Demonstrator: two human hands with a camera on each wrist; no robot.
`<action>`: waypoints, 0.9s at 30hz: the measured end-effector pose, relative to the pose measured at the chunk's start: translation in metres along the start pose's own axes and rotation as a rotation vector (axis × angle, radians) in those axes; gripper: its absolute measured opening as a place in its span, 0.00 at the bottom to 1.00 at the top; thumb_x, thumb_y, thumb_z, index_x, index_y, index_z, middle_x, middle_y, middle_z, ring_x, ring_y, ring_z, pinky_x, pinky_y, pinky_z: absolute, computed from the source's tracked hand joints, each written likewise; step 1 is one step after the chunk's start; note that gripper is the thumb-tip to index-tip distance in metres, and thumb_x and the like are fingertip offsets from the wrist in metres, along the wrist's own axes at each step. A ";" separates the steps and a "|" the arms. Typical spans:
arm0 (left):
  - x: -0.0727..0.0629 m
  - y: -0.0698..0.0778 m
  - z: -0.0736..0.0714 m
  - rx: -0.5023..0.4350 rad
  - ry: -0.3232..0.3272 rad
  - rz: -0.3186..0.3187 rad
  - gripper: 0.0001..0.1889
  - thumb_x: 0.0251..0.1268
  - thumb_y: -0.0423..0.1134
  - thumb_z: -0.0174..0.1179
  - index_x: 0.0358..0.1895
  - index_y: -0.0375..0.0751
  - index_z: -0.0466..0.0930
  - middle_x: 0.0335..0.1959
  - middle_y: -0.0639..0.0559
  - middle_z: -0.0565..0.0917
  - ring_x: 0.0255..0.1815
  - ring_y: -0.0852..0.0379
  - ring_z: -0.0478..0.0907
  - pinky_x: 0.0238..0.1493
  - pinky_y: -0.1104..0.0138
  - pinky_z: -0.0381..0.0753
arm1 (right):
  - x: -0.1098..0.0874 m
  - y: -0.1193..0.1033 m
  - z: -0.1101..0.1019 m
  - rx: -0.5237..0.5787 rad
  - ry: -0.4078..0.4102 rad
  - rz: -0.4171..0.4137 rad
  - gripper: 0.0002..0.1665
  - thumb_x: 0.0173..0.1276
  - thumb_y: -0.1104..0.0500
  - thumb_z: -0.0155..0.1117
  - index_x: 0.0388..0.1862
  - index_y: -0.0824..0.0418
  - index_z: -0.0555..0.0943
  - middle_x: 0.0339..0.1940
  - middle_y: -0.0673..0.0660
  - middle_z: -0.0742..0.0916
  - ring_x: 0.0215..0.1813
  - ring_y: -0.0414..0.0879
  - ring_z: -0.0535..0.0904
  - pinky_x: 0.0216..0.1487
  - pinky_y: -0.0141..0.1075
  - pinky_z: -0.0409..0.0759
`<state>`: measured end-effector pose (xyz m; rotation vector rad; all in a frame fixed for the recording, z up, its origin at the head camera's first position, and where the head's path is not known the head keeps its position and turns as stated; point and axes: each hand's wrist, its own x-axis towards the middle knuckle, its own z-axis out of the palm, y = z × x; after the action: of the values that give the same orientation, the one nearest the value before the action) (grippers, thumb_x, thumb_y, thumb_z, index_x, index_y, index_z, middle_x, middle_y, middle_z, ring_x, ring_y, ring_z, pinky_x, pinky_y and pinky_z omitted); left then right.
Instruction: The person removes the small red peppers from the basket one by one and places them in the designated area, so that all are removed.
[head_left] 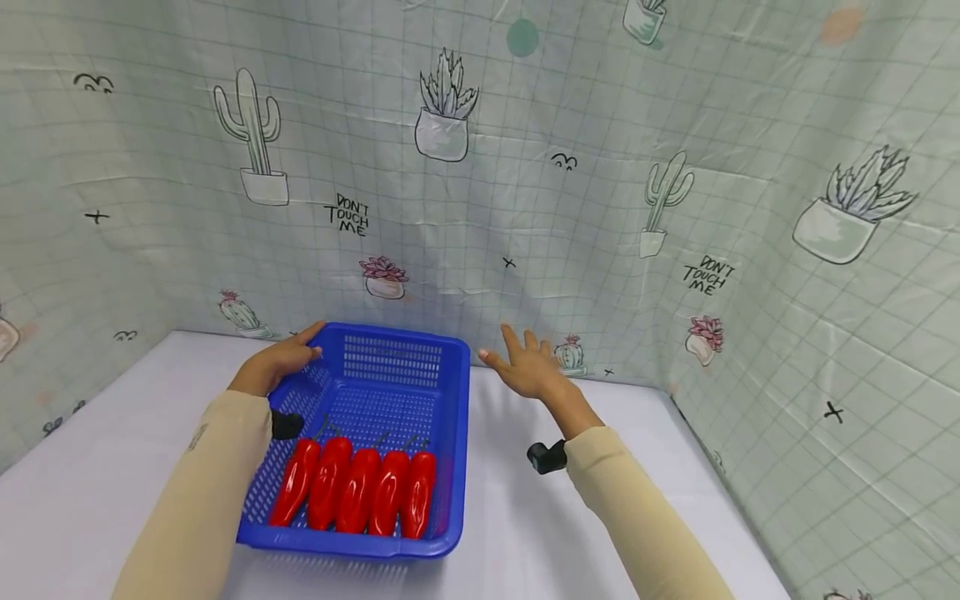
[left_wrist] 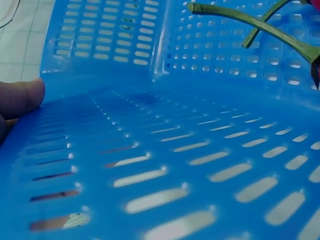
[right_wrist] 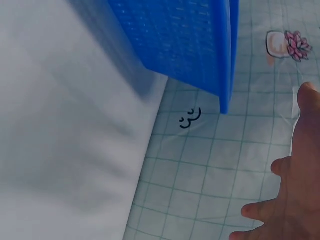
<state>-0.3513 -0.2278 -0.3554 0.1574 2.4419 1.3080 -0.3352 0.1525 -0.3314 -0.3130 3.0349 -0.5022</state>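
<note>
A blue plastic basket (head_left: pixel 459 433) with slotted walls stands on the white table, left of centre. Several glossy red peppers (head_left: pixel 358 492) with green stems lie side by side at its near end. My left hand (head_left: pixel 277 362) grips the basket's left rim near the far corner, thumb on the inner side. In the left wrist view the thumb (left_wrist: pixel 22 97) bends over the rim, and green stems (left_wrist: pixel 250 20) show at the top right. Just right of the basket's far right corner, my right hand (head_left: pixel 531 371) hovers with spread fingers and holds nothing.
Behind the white table (head_left: pixel 510 500) hangs a pale green checked cloth (head_left: pixel 510 208) printed with cacti and potted plants, which also covers both sides. Black wrist cameras (head_left: pixel 547 457) are strapped below both hands.
</note>
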 end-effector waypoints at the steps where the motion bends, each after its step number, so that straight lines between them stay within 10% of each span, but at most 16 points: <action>1: 0.002 -0.001 0.000 0.001 0.000 0.000 0.35 0.78 0.33 0.35 0.77 0.40 0.25 0.76 0.26 0.28 0.76 0.27 0.25 0.73 0.37 0.33 | 0.001 -0.001 0.002 0.009 0.001 -0.005 0.45 0.76 0.33 0.40 0.82 0.54 0.44 0.79 0.72 0.51 0.76 0.77 0.42 0.69 0.72 0.48; 14: 0.048 -0.020 -0.009 -0.046 -0.003 0.026 0.37 0.78 0.41 0.39 0.78 0.54 0.25 0.77 0.28 0.30 0.78 0.29 0.30 0.74 0.38 0.40 | 0.022 -0.032 0.009 0.207 0.074 -0.106 0.43 0.79 0.40 0.43 0.80 0.63 0.46 0.77 0.74 0.57 0.78 0.69 0.50 0.74 0.62 0.53; 22: 0.029 0.005 -0.007 -0.036 0.000 0.000 0.34 0.78 0.32 0.32 0.76 0.42 0.21 0.75 0.26 0.27 0.75 0.26 0.25 0.73 0.36 0.34 | 0.028 -0.074 0.012 0.410 0.084 -0.191 0.44 0.80 0.45 0.42 0.77 0.74 0.45 0.78 0.72 0.57 0.79 0.64 0.52 0.77 0.53 0.52; 27: 0.026 0.005 -0.001 -0.062 -0.001 0.000 0.35 0.77 0.31 0.32 0.76 0.40 0.22 0.75 0.25 0.27 0.76 0.26 0.25 0.73 0.36 0.34 | 0.027 -0.096 0.022 0.523 -0.011 -0.096 0.47 0.79 0.37 0.38 0.79 0.68 0.43 0.80 0.66 0.55 0.79 0.60 0.52 0.77 0.51 0.53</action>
<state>-0.3760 -0.2188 -0.3580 0.1419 2.3968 1.3817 -0.3414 0.0511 -0.3219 -0.4232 2.7443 -1.2535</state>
